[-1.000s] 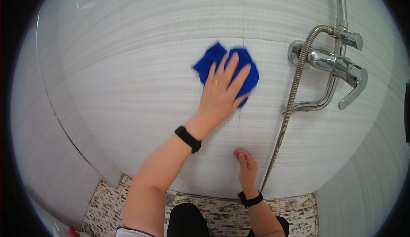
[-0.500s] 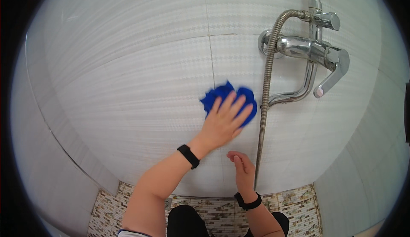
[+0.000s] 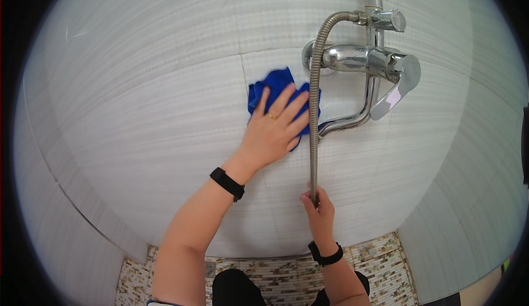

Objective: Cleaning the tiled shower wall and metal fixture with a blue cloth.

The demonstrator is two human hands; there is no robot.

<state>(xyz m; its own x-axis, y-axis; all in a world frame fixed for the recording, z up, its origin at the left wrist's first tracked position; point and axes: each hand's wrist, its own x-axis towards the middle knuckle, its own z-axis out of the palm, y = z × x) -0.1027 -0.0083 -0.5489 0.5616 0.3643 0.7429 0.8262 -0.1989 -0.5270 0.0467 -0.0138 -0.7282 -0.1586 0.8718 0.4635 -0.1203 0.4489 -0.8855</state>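
My left hand presses a crumpled blue cloth against the white wall tiles, fingers spread over it and a ring on one finger. The cloth's right edge touches or passes behind the ribbed metal shower hose; which of the two I cannot tell. Lower down, my right hand is closed around that same hose, thumb and fingers wrapped on it. The hose loops up to the chrome shower mixer and hangs in front of the wall. Its lower end is hidden by my right hand and arm.
The mixer's lever and curved spout jut out to the right of the hose. Side walls stand left and right. A mosaic floor with a small drain lies below, around my dark-clothed knees.
My right hand has risen slightly and taken hold of the hose. The cloth under my left hand has moved up the wall, closer to the hose. The view has shifted right.
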